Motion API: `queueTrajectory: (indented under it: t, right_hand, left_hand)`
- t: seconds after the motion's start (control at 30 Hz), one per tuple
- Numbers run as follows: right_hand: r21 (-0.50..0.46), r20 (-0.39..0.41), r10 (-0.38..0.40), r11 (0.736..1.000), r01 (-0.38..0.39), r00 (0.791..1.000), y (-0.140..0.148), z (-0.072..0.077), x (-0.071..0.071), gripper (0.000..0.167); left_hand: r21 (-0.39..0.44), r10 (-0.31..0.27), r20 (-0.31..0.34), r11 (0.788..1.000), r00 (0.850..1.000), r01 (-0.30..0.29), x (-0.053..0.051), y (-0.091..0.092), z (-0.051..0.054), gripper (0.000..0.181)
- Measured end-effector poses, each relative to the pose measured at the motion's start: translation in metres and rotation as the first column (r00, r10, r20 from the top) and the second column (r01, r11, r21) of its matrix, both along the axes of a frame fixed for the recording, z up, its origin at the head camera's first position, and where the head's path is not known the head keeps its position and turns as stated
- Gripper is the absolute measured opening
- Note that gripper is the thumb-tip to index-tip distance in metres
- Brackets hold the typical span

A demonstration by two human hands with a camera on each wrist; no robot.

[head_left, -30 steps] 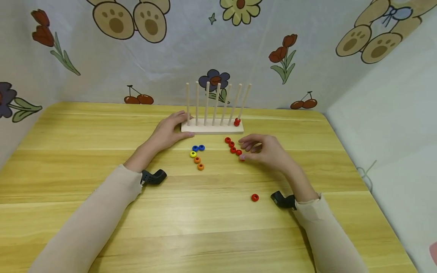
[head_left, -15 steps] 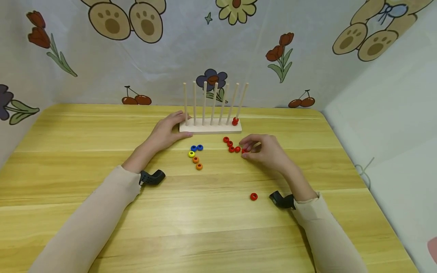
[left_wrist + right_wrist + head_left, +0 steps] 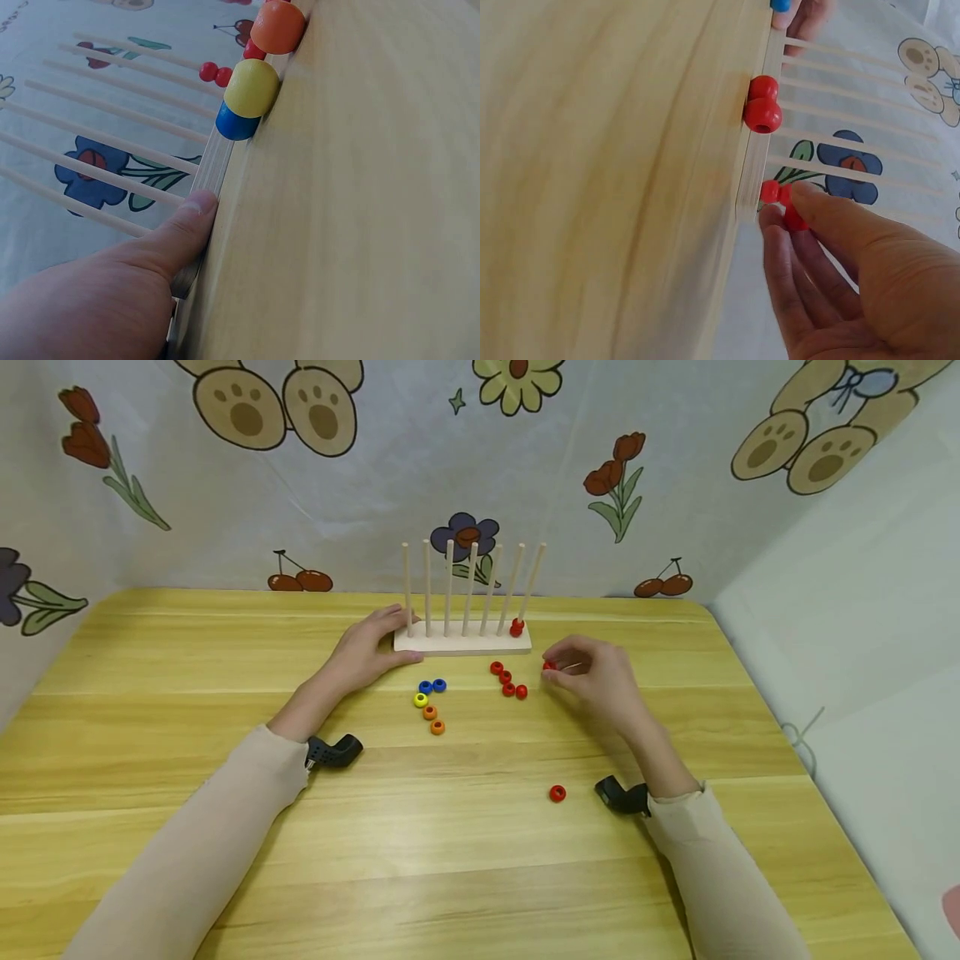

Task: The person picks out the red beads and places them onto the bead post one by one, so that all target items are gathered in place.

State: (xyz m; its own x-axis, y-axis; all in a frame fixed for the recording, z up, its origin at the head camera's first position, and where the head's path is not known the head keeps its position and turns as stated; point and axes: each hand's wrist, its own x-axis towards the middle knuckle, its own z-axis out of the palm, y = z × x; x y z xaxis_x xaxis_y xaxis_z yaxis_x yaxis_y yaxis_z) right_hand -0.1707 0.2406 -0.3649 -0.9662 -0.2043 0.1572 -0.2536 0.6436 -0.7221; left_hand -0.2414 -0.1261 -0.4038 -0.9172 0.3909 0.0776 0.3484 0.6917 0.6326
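A pale wooden peg rack (image 3: 474, 647) with several upright rods stands near the back of the table, red beads (image 3: 517, 627) threaded low on its rightmost rod. My left hand (image 3: 360, 652) grips the left end of its base; in the left wrist view the thumb (image 3: 196, 214) presses along the front edge. Between thumb and fingertips, my right hand (image 3: 600, 681) pinches a red bead (image 3: 795, 219), raised off the table, right of the rack. Several loose red beads (image 3: 508, 689) lie in a line before the rack, left of that hand.
Two blue beads (image 3: 439, 685), a yellow bead (image 3: 421, 700) and two orange beads (image 3: 430, 712) lie in front of the rack's left half. A lone red bead (image 3: 557, 793) rests nearer the front, beside the right wrist camera (image 3: 621, 796). A printed cloth (image 3: 360, 502) hangs behind the table.
My right hand has picked the end bead off the red line and lifted it away, back and slightly right. The left hand stays on the rack.
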Motion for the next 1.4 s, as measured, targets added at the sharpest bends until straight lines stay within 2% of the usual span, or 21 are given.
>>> queueTrajectory:
  t: [0.3, 0.47, 0.6, 0.7, 0.8, 0.9, 1.07, 1.17, 1.27, 1.4]
  right_hand:
    - [-0.108, -0.142, -0.091, 0.991, 0.076, 0.986, -0.006, 0.013, -0.014, 0.021]
    - [-0.235, -0.190, -0.158, 0.966, 0.111, 0.969, -0.015, 0.028, -0.022, 0.022]
    - [-0.351, -0.289, -0.201, 0.932, 0.092, 0.936, -0.023, 0.045, -0.031, 0.024]
    - [-0.406, -0.366, -0.244, 0.910, 0.082, 0.898, -0.028, 0.058, -0.038, 0.024]
    - [-0.457, -0.400, -0.276, 0.887, 0.070, 0.874, -0.035, 0.071, -0.042, 0.023]
    - [-0.483, -0.433, -0.284, 0.874, 0.046, 0.855, -0.044, 0.083, -0.040, 0.021]
    - [-0.466, -0.443, -0.271, 0.884, 0.038, 0.855, -0.060, 0.094, -0.036, 0.021]
    - [-0.451, -0.422, -0.279, 0.890, 0.067, 0.863, -0.062, 0.091, -0.041, 0.021]
    - [-0.442, -0.418, -0.288, 0.893, 0.084, 0.862, -0.060, 0.086, -0.046, 0.021]
    - [-0.433, -0.416, -0.290, 0.897, 0.092, 0.862, -0.062, 0.087, -0.045, 0.021]
  left_hand:
    - [0.008, 0.009, -0.002, 1.000, 1.000, -0.009, 0.001, -0.003, 0.000, 0.066]
    - [0.023, 0.002, 0.001, 1.000, 1.000, -0.002, 0.002, -0.003, -0.001, 0.065]
    - [0.026, 0.002, 0.003, 1.000, 1.000, -0.002, 0.002, -0.002, -0.001, 0.066]
    - [0.027, 0.004, 0.001, 1.000, 1.000, -0.004, 0.002, -0.002, 0.000, 0.067]
    - [0.026, 0.005, -0.001, 1.000, 1.000, -0.005, 0.002, -0.001, 0.001, 0.068]
    - [0.029, 0.002, -0.001, 1.000, 1.000, -0.002, 0.002, -0.001, 0.001, 0.068]
    - [0.027, 0.003, 0.001, 1.000, 1.000, -0.003, 0.003, -0.001, 0.000, 0.068]
    - [0.022, 0.005, 0.004, 1.000, 1.000, -0.005, 0.002, -0.001, -0.001, 0.069]
    - [0.020, 0.003, 0.000, 1.000, 1.000, -0.003, 0.001, -0.001, -0.001, 0.069]
    - [0.020, 0.002, -0.005, 1.000, 1.000, -0.002, 0.001, -0.001, 0.000, 0.067]
